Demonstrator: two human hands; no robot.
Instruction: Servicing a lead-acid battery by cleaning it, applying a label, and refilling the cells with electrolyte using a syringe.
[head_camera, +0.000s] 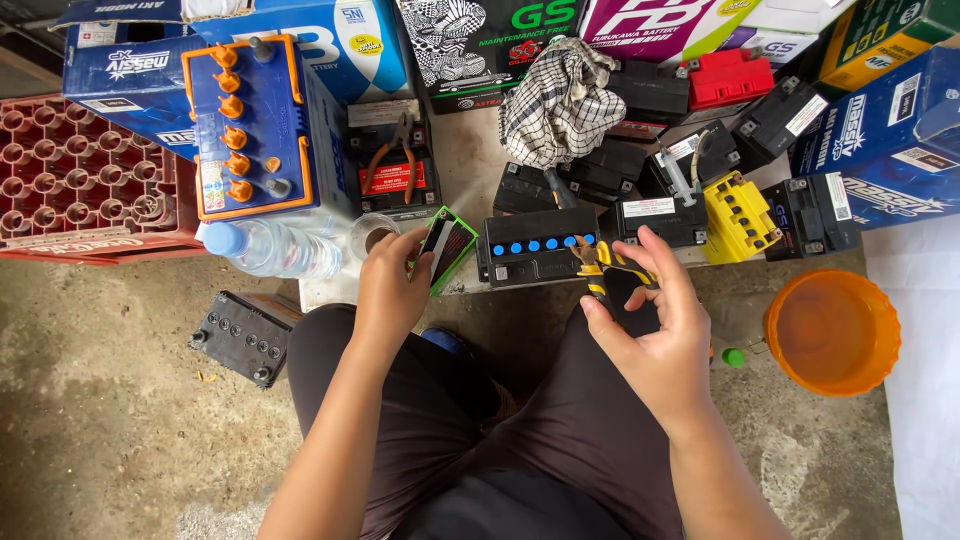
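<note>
Mid-frame, the right hand has its fingers pinching yellow-handled pliers over the black battery with blue caps. The left hand grips a small green-edged box. Risk: metal pliers could slip and bridge the terminals.

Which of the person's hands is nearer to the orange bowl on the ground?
Right. The right hand, holding yellow-handled pliers, sits just left of the orange bowl; the left hand is further away, beyond the blue-capped black battery.

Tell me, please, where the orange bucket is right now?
In the head view the orange bucket sits on the floor at the right, beside the right hand and below the yellow battery.
</note>
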